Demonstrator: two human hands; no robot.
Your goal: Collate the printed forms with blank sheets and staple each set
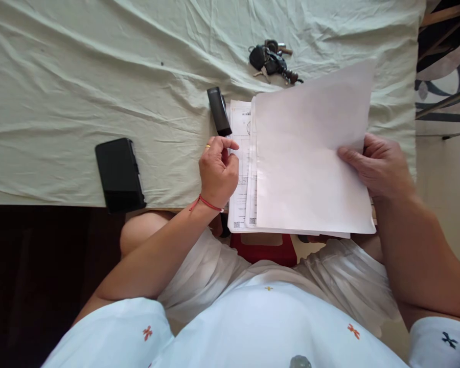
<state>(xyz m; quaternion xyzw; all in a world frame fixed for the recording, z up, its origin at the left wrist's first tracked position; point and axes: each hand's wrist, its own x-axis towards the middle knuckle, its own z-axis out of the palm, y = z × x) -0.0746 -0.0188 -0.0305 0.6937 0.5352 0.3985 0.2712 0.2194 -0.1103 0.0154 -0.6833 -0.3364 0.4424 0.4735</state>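
Observation:
My right hand (381,161) grips the right side of a blank white paper sheet (310,163), thumb on top and fingers beneath. The sheet's far right corner is lifted. Under it, shifted to the left, lie printed papers (238,194) with text, stamps and square codes; most of their print is hidden. My left hand (218,166) rests by the left edge of these papers with its fingers curled in and nothing visible in them. Just beyond its knuckles lies a slim black object (219,111) that looks like a stapler.
A pale green cloth (61,76) with wrinkles covers the table. A bunch of keys (270,61) lies beyond the papers. On the left, a black phone (119,175) lies at the near table edge. Below the table edge shows something red (266,255) between my legs.

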